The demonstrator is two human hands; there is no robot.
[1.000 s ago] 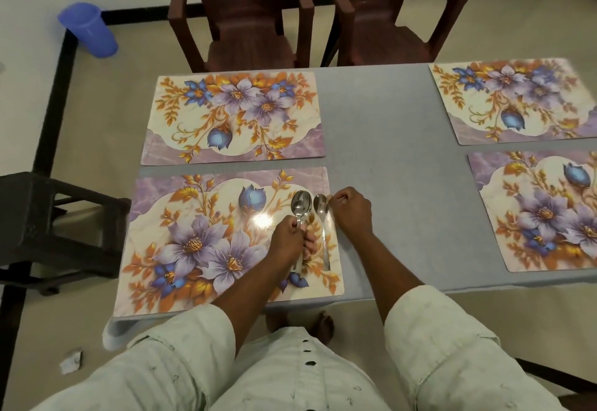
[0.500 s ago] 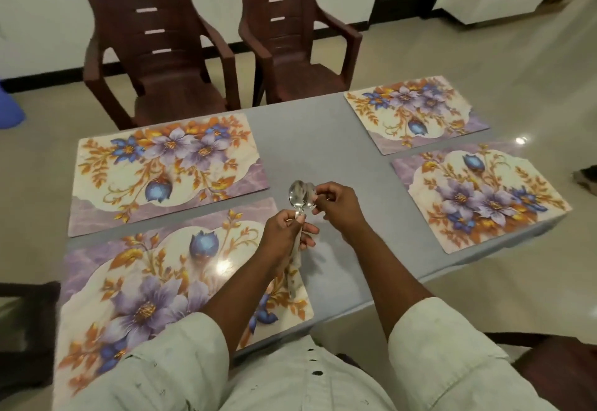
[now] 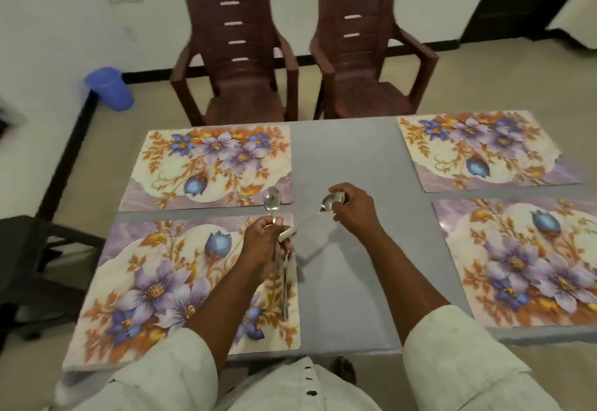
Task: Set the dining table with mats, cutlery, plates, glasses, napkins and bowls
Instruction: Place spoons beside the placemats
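Note:
Four floral mats lie on the grey table [image 3: 342, 158]: near left mat [image 3: 155, 288], far left mat [image 3: 210, 165], far right mat [image 3: 484, 149], near right mat [image 3: 523, 262]. Over the near left mat's right edge, my left hand [image 3: 263, 244] grips a bundle of steel cutlery [image 3: 273, 201]. One spoon bowl sticks up from it and the handles hang below my fist. My right hand [image 3: 355, 213] hovers above the bare middle strip and pinches a single spoon [image 3: 331, 202] by its bowl. That spoon's handle is blurred and points back toward my left hand.
Two brown plastic chairs [image 3: 239, 55] [image 3: 365, 48] stand at the table's far side. A blue cup-shaped bin [image 3: 109, 87] sits on the floor at the left wall. A black stool [image 3: 29, 265] is beside the table's left edge.
My right hand has drawn one spoon out of the bundle and moved right, away from my left hand. The hands were together before. My view has also swung.

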